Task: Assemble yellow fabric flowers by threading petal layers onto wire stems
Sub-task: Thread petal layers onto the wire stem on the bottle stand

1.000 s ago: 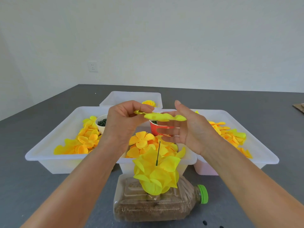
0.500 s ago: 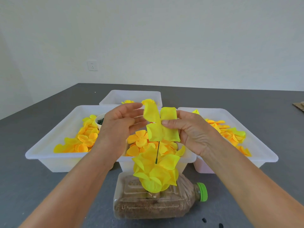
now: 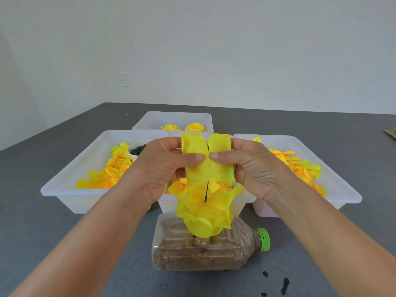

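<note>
Petal layer (image 3: 207, 160) is upright above the wire stem (image 3: 206, 192). I see my left hand (image 3: 159, 168) and right hand (image 3: 249, 166) pinching it, thumb against fingers (image 3: 170, 144), over the part-built flower (image 3: 205, 213) in the sand-filled bottle (image 3: 205, 249) on the desk (image 3: 64, 232).

You have no readable text, label or number before you. The bottle (image 3: 205, 251) shows no legible brand.

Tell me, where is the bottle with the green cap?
In the head view the bottle lies on its side on the grey table, low and centre, in front of the white trays, its green cap pointing right.
</note>
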Available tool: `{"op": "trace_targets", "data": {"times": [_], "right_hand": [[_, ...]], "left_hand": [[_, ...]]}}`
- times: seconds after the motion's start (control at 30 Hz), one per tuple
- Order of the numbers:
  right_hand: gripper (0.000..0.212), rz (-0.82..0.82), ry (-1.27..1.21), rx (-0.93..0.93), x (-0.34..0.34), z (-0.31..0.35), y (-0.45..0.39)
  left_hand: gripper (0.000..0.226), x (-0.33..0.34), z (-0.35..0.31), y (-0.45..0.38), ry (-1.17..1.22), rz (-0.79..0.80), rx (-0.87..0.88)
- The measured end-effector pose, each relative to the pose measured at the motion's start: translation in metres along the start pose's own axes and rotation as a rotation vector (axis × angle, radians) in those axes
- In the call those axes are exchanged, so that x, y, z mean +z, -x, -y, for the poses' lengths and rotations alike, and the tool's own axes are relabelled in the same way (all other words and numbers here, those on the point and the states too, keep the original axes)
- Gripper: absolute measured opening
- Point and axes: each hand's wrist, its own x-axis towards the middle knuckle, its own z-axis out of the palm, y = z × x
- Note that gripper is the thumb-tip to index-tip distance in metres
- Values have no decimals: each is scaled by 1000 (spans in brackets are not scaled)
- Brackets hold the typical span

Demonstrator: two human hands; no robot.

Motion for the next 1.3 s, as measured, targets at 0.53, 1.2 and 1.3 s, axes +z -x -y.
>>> {"op": "trace_targets", "data": {"times": [0.53,1.2,1.3], "right_hand": [[41,81,25,146,2,10,11],[15,-6,156,241,2,-4,10],[13,-11,158,241,2,-3,10]], "left_hand": [[34,1,-8,5,87,67,-110],[36,5,7,7,37,73,-215],[31,5,8,6,37,73,-219]]}}
